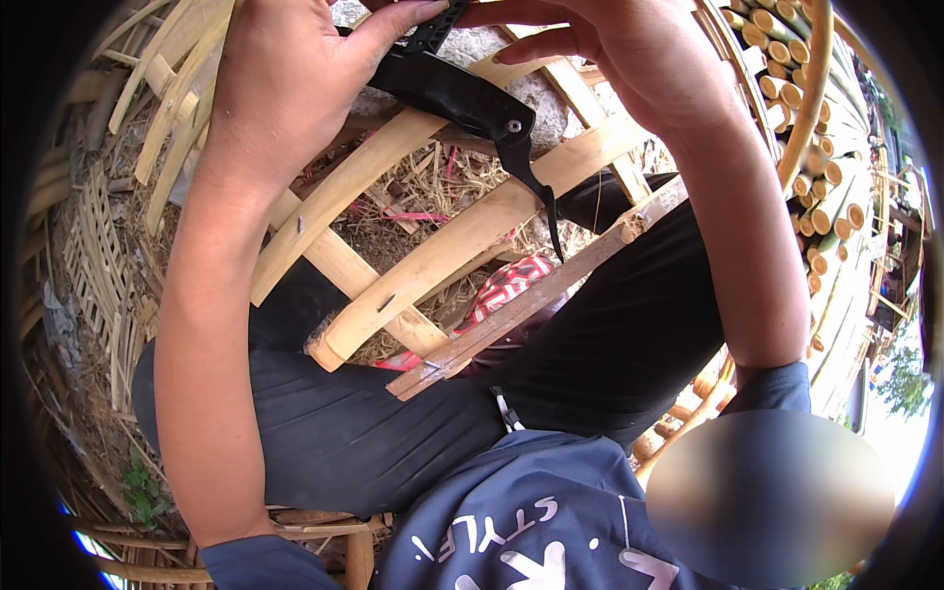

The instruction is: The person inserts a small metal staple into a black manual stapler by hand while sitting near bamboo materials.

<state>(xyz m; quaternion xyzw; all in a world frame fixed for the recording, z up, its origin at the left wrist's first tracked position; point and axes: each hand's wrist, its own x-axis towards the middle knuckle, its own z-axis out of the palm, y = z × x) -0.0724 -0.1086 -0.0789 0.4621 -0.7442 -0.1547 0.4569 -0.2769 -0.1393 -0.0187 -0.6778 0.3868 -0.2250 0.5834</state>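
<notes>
My left hand (295,84) is closed around a black hand tool (447,93) at the top of the head view. The tool has a curved body, a pivot screw, a thin hooked tail and a perforated upper piece; its exact kind is unclear. My left thumb lies along its upper side. My right hand (639,54) is just right of the tool, its visible fingers stretched and apart, one tip near the perforated piece. Both hands are partly cut off by the upper edge. Beneath them spreads a lattice of flat bamboo strips (457,231), with nails standing in some.
A narrow wooden strip (531,305) crosses the lattice over my lap. Straw and scraps (393,202) litter the ground below, with a red patterned cloth (506,285). Cut bamboo poles (811,128) are stacked at right. Woven bamboo (103,265) stands at left.
</notes>
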